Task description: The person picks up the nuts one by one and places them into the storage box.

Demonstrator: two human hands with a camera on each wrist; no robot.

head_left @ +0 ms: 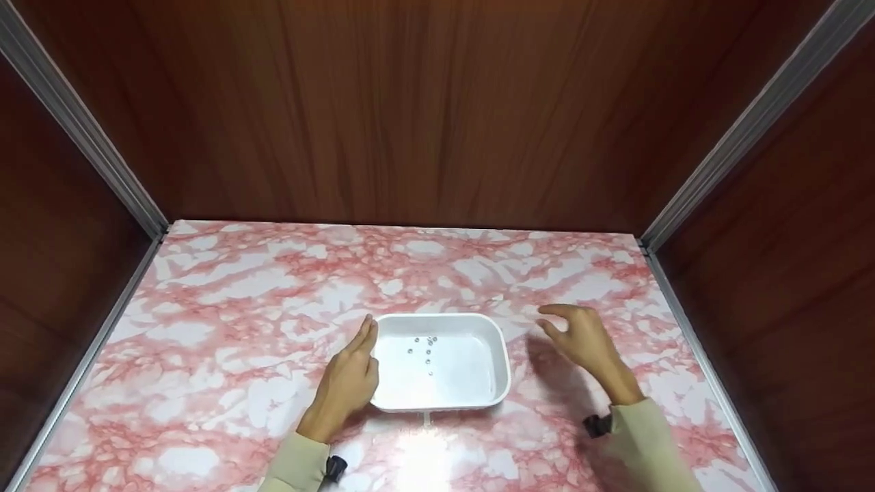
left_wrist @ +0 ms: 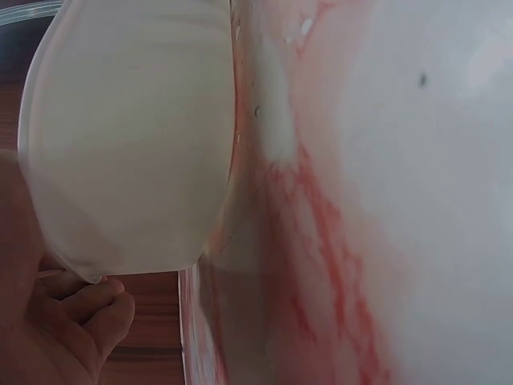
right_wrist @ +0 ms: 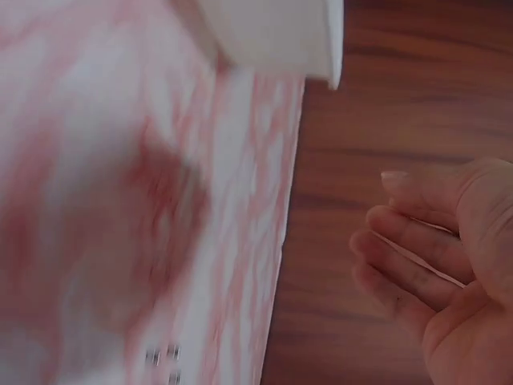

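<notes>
A white rectangular tray (head_left: 459, 391) with rounded corners and raised walls stands on the table. Several small silvery pieces (head_left: 428, 352), nut-like but too small to name surely, lie on its floor. At the tray's left rim my left hand (head_left: 347, 379) holds on, thumb by the near part of the rim; the left wrist view shows its other fingers (left_wrist: 100, 309) bent at the tray's corner. To the right of the tray, my right hand (head_left: 581, 339) hovers above the table. Its thumb and index finger are curved and apart, with nothing visible between them.
Pink-and-white marbled table (head_left: 246, 328), walled by dark wood panels (head_left: 437, 123) at the back and both sides. Tiny dark-and-silver pieces (right_wrist: 173, 351) show low in the right wrist view. A bright glare lies in front of the tray.
</notes>
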